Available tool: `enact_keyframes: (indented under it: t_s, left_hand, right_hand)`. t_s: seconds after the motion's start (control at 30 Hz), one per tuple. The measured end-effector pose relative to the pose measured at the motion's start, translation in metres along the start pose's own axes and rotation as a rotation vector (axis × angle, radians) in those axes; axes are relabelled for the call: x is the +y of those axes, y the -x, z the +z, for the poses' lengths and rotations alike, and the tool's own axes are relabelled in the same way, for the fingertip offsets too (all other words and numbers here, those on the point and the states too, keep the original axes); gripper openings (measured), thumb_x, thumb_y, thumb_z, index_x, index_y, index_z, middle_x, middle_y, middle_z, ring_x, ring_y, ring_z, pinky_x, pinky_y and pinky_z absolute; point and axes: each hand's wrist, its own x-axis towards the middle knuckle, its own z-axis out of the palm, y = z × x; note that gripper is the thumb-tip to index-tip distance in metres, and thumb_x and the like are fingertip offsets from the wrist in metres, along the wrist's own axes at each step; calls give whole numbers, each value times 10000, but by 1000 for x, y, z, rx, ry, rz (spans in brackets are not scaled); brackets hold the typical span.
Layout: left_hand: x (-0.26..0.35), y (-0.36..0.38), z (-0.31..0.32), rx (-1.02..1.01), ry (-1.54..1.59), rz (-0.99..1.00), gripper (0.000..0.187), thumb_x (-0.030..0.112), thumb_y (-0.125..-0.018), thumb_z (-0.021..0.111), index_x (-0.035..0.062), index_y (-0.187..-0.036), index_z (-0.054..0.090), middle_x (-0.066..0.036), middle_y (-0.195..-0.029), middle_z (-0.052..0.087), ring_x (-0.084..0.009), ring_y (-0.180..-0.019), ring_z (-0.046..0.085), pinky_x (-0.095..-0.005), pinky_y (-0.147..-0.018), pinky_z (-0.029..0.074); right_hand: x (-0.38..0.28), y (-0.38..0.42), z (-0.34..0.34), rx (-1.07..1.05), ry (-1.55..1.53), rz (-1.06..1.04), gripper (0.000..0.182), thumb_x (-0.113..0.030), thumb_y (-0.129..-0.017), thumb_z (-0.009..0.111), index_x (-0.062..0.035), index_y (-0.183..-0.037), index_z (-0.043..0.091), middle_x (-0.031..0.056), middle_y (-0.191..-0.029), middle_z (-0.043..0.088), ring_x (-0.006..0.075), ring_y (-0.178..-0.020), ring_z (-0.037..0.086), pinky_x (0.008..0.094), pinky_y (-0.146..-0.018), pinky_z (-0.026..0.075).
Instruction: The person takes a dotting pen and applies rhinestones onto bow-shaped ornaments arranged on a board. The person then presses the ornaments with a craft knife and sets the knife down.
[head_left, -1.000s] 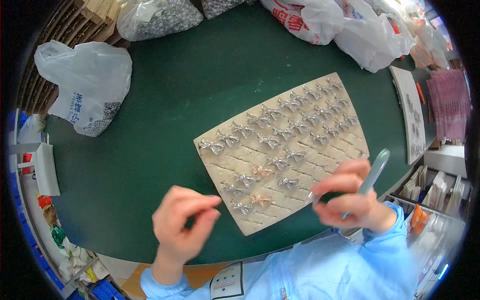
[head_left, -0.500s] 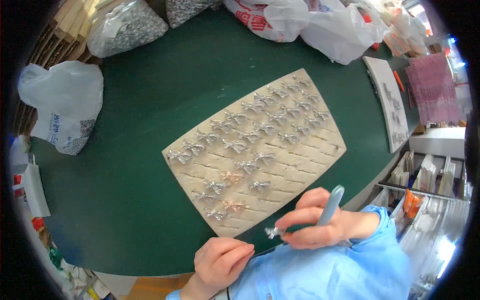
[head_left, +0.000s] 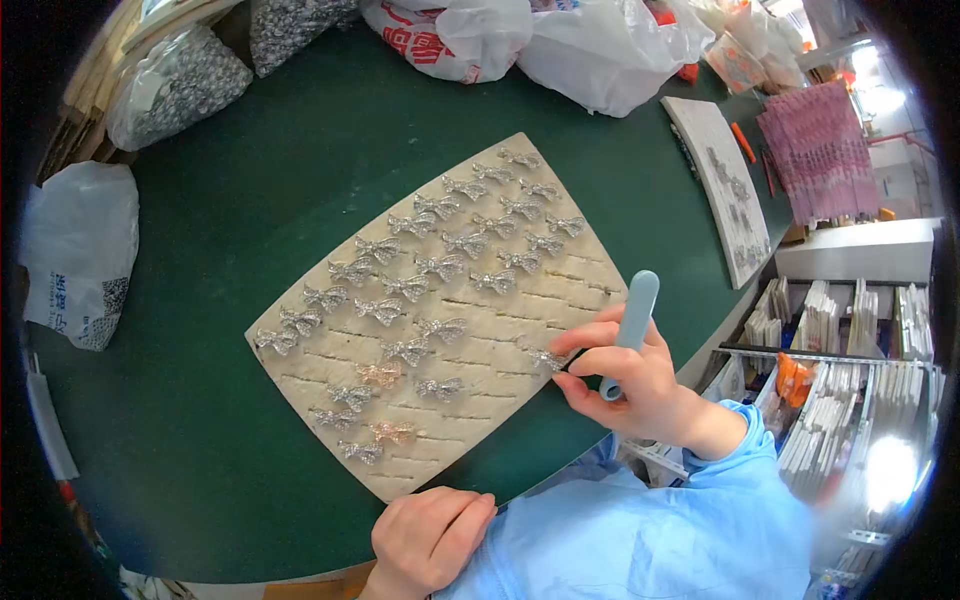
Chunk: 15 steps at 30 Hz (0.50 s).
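A cream slotted board lies tilted on the green table, with several small silver bow-shaped ornaments set in rows of slits. Two of the bows are rose-gold, such as the rose-gold bow. My right hand pinches one silver bow between thumb and fingertips, right over the board's right part. Held across the same hand is a pale blue pen-like tool, its rounded end up. My left hand rests closed at the table edge by the board's lower corner, fingers folded together.
Clear bags of silvery pieces stand at the back left. White plastic bags line the far edge. A second board with bows lies at the right, near pink cloth. Shelves of white packets stand lower right.
My right hand has moved from the near table edge up over the board's right part, carrying the silver bow and tool. My left hand stays low by the board's corner. The view has shifted.
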Motion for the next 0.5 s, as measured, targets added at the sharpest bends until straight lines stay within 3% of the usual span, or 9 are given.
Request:
enact_keyframes:
  t_s: [0.5]
  left_hand:
    - [1,-5,-2,-54,10,-25,249,68,-645,729,104,-864,616,-33,-754,610,-200,-649,587,-297,-534,449]
  right_hand:
    - [-7,-6,-2,-91,308,-117,232,-83,-644,647,-96,-852,546,41,-927,632,206,-770,567,303,-637,442]
